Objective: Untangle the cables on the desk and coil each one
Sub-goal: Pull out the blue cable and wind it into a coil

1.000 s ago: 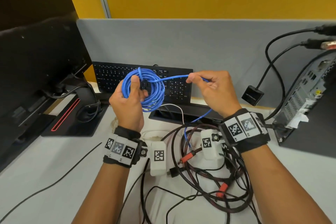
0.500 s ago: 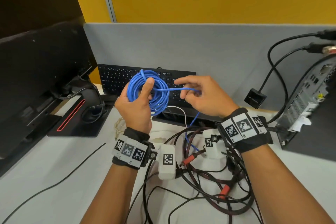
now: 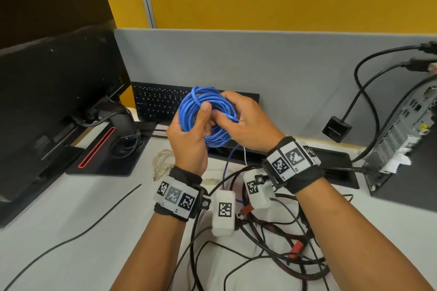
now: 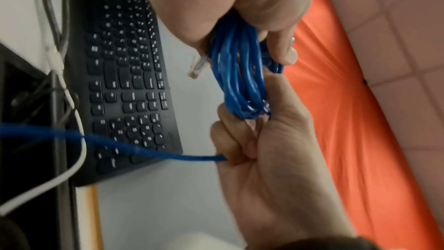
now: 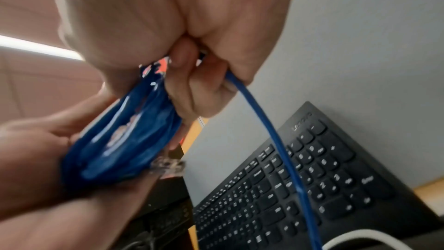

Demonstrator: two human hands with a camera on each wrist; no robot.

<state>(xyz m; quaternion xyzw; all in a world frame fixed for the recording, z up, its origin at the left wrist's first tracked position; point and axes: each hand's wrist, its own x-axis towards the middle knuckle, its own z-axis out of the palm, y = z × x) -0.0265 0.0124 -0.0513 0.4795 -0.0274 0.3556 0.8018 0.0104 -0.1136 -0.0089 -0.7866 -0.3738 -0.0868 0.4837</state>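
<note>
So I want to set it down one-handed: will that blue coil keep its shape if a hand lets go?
Probably not fully. The blue coil is untied, and both the left hand and right hand grip it. Its loops look springy, so they would likely loosen. The loose tail hangs limp, so it should trail.

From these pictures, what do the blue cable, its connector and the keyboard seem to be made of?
Blue cable: likely a smooth, glossy plastic jacket; highlights run along its flexible loops.
Connector: apparently clear hard plastic, see-through.
Keyboard: probably matte black plastic, dull keys with white print.
</note>
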